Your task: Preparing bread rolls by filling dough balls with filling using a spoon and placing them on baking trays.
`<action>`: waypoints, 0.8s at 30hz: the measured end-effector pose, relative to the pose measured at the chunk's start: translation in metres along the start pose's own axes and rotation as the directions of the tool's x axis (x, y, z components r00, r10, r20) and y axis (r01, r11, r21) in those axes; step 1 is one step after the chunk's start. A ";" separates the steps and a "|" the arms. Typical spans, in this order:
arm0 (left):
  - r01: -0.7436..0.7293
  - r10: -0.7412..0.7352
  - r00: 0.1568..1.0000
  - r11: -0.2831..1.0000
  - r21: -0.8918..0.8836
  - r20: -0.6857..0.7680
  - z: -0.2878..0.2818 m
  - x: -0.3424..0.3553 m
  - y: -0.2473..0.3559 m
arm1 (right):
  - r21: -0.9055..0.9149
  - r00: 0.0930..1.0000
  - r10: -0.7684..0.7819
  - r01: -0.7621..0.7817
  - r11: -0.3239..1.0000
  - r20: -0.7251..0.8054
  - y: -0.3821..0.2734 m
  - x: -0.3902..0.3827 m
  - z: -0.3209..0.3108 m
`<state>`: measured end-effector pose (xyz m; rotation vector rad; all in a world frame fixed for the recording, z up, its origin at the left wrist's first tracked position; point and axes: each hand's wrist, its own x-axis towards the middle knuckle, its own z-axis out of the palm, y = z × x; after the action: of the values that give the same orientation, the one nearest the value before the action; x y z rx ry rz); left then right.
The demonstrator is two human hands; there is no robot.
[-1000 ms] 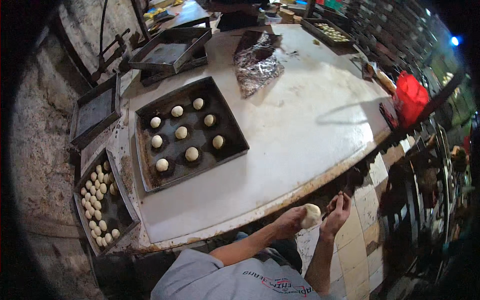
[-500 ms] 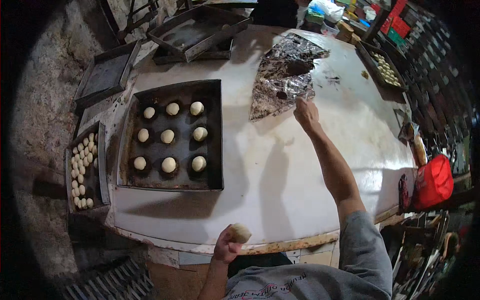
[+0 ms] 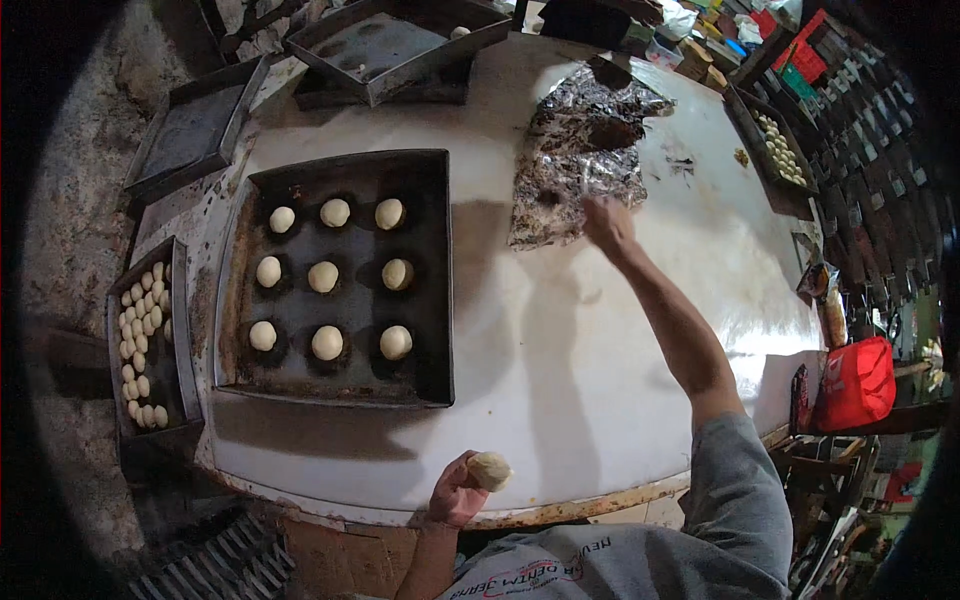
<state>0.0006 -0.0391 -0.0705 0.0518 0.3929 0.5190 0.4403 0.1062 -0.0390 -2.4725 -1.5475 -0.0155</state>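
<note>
In my left hand (image 3: pixel 456 500) I hold a pale dough ball (image 3: pixel 490 471) over the near edge of the white table (image 3: pixel 655 310), my right hand (image 3: pixel 609 224) at the dark-smeared plastic (image 3: pixel 585 165), beside a tray (image 3: pixel 425 330) of nine spaced balls (image 3: pixel 323 277).

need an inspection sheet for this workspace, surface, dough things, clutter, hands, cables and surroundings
Surface: white tabletop, smudged, near edge stained.
Job's things: nine dough balls in three rows in a dark tray; crumpled, dark-smeared plastic sheet to the right.
Clutter: more trays along the left side; red bag at right.
Hands: left hand holds a single dough ball; right hand at the plastic sheet's near edge, grip unclear.
Cables: nothing seen.
Surroundings: stained wall at left; dark slats at lower left.
</note>
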 end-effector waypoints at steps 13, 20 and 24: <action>0.024 -0.035 0.997 0.988 -0.154 -0.071 -0.019 -0.005 0.031 | -0.061 0.968 -0.241 0.238 0.969 -0.064 -0.025 0.020 0.021; 0.091 -0.092 0.996 0.994 -0.066 -0.014 -0.009 0.011 0.038 | -0.022 0.989 -0.109 0.107 0.994 -0.098 0.042 0.054 0.021; 0.006 -0.020 0.985 0.996 -0.084 -0.169 -0.010 0.001 0.041 | 0.030 0.972 -0.209 0.207 0.978 0.107 -0.005 0.010 0.014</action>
<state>-0.0224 -0.0034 -0.0742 -0.0762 0.5378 0.5283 0.4388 0.1199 -0.0505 -2.3208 -1.8382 0.1016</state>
